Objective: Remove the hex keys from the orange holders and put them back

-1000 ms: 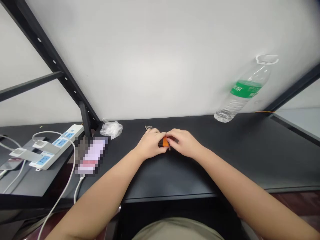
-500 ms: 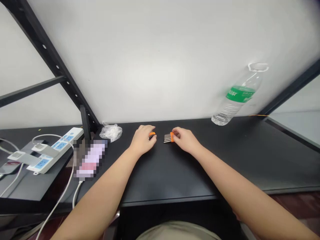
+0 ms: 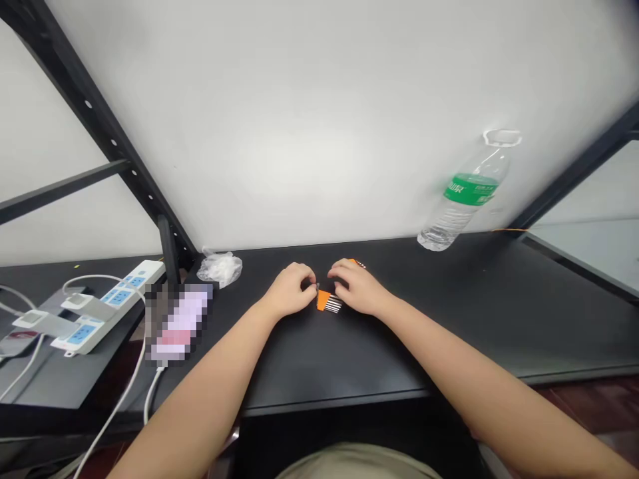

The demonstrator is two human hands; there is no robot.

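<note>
My left hand (image 3: 293, 290) is over the middle of the black tabletop, thumb and index finger closed at the left end of an orange holder (image 3: 323, 300). Several thin silver rods (image 3: 333, 303), which look like screwdriver bits, stick out of that holder toward the right. Close by on the right, my right hand (image 3: 363, 287) has its fingers curved, with a gap between thumb and index finger, its thumb near the rods. A second orange piece (image 3: 353, 261) with small rods shows just beyond my right knuckles, mostly hidden by the hand.
A clear bottle (image 3: 462, 196) with a green label leans against the wall at the back right. Crumpled clear plastic (image 3: 220, 267) lies at the back left, near a blurred-out phone (image 3: 182, 322) with a white cable. A power strip (image 3: 112, 303) with plugs is further left, past a black metal post (image 3: 170, 253).
My hands have come closer together, and the left has moved slightly nearer me. The orange holder beside it now shows its rods pointing right. The other orange piece now shows behind my right hand.
</note>
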